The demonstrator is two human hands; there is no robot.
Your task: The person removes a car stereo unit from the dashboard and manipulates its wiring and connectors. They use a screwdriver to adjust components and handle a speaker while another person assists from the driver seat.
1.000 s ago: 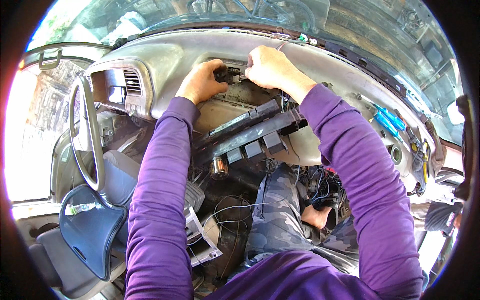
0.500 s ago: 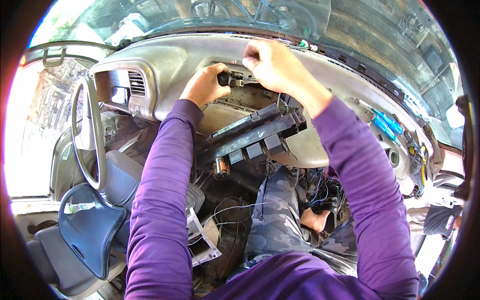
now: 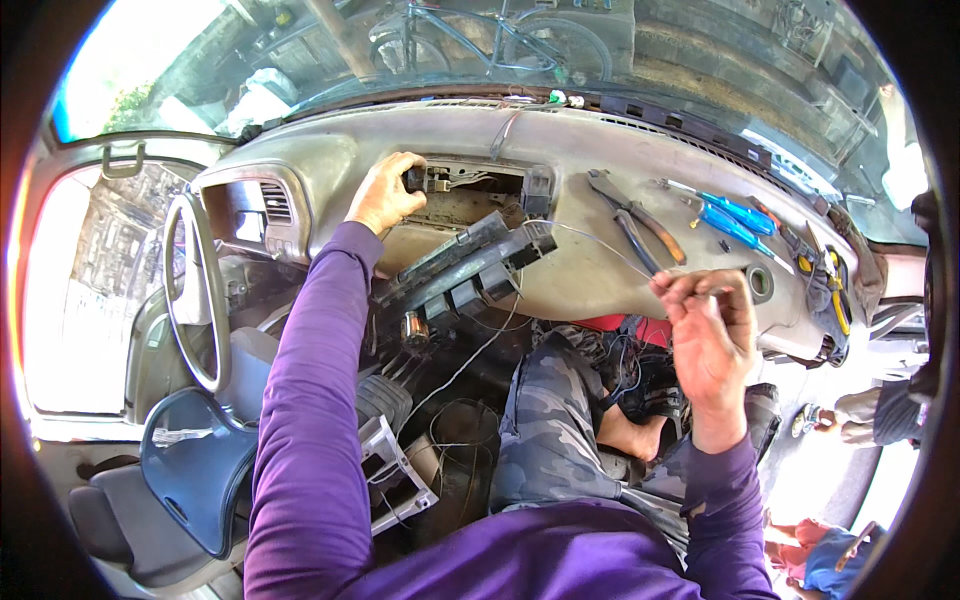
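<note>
At the opening in the dashboard, my left hand is closed on a small wiring connector, dark at one end and beige at the other, with wires leading off to the right. My right hand is raised over the right part of the dashboard, thumb and fingers pinched on a thin wire. That wire stretches left toward the opening; its end in the fingers is too small to see. Below the opening hangs a long black box-like unit, tilted, with relay-like blocks and a metal cylinder underneath.
Combination pliers and blue-handled screwdrivers lie on the dashboard, with yellow-handled tools farther right. The steering wheel stands left. Loose wires and a white plastic frame are by my legs. Other people are outside at right.
My right hand has moved from the dashboard opening out to the right and nearer me, drawing the thin wire across. The pliers have come into view. My left hand still holds the connector.
</note>
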